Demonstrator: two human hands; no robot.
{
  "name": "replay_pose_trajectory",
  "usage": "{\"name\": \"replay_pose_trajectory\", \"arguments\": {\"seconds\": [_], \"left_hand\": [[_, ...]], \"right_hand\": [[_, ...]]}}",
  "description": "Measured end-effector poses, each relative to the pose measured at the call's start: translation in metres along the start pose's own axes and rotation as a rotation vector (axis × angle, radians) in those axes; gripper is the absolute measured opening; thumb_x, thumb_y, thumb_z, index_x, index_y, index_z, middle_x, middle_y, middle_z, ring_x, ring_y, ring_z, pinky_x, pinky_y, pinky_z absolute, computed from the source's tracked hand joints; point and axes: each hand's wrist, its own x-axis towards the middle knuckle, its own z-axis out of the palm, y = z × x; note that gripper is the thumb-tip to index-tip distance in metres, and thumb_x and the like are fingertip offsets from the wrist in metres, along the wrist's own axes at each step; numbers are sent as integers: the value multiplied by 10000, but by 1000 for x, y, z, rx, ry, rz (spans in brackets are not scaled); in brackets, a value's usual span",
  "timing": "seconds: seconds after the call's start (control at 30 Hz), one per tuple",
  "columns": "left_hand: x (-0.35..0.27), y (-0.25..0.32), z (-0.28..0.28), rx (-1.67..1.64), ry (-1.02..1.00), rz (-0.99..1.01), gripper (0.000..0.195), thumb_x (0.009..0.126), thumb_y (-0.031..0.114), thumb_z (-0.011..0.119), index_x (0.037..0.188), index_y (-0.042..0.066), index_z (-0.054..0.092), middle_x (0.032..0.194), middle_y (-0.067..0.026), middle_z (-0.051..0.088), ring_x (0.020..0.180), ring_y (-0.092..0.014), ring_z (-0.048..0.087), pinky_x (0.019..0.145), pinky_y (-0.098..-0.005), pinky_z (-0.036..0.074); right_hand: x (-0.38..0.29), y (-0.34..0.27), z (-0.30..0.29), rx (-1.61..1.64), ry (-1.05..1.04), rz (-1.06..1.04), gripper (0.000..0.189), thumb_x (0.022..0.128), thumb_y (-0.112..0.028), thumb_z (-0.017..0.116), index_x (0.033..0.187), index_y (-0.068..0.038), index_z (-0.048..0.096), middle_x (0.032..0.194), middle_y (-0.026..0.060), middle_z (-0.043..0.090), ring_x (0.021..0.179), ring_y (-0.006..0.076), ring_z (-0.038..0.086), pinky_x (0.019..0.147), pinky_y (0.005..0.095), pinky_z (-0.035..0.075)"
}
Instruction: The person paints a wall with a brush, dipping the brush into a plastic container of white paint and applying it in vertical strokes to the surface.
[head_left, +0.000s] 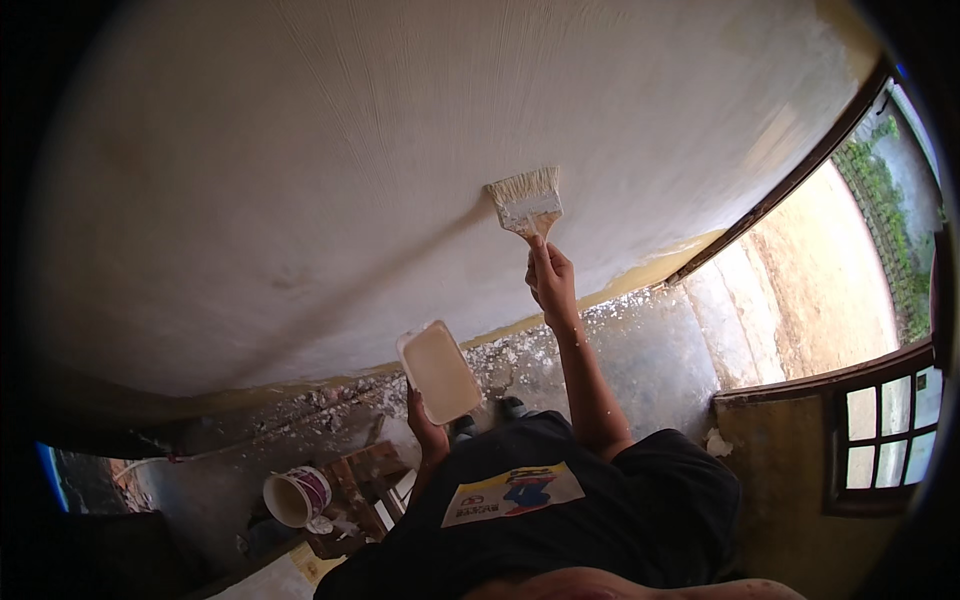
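My right hand (553, 279) grips the handle of a wide, paint-crusted paintbrush (528, 201). Its bristles point up along the pale, brush-streaked wall (337, 187); whether they touch it I cannot tell. On the left, my left hand (427, 424) holds a shallow rectangular plastic tub (441, 371) by its near side. Creamy off-white liquid, like paint, fills the inside of the tub. My left fingers are mostly hidden beneath it. The arm's shadow stretches down-left across the wall from the brush.
White flakes litter the concrete floor (637, 352) along the wall's foot. A white bucket (296, 496) stands beside a wooden stool or bench (360, 480) at lower left. To the right are an open doorway (810, 292) to the outside and a paned window (892, 427).
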Motion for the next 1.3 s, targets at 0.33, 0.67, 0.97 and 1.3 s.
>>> {"name": "replay_pose_trajectory", "arguments": {"seconds": [0.33, 0.67, 0.97, 1.3], "left_hand": [[14, -9, 14, 30, -21, -10, 547, 1073, 299, 447, 1526, -7, 444, 1471, -123, 541, 1346, -239, 521, 1136, -382, 378], [9, -13, 23, 3, 22, -17, 546, 1070, 292, 442, 1518, -19, 446, 1444, -129, 552, 1328, -235, 535, 1121, -385, 400], [6, -14, 23, -10, 1, -54, 536, 1077, 293, 458, 1511, -20, 456, 1436, -119, 557, 1314, -222, 540, 1112, -373, 407], [10, -31, 22, -47, -43, -37, 491, 1067, 343, 479, 1431, 17, 520, 1318, -78, 624, 1261, -211, 584, 1082, -384, 424]], "right_hand": [[-16, 137, -45, -186, 71, 224, 461, 1044, -468, 603, 765, -110, 526, 649, -69, 407, 517, 36, 358, 450, 230, 276], [-25, 186, -57, -236, 79, 639, 441, 1049, -468, 557, 826, -89, 535, 602, -31, 422, 398, 73, 327, 346, 273, 221], [-11, 84, -39, -47, 4, 599, 346, 1059, -342, 551, 864, -58, 531, 597, -51, 382, 401, 50, 260, 348, 260, 184], [-31, -37, -6, 54, -62, 320, 336, 1072, -344, 566, 863, -82, 545, 579, -83, 358, 413, 22, 227, 354, 242, 160]]}}
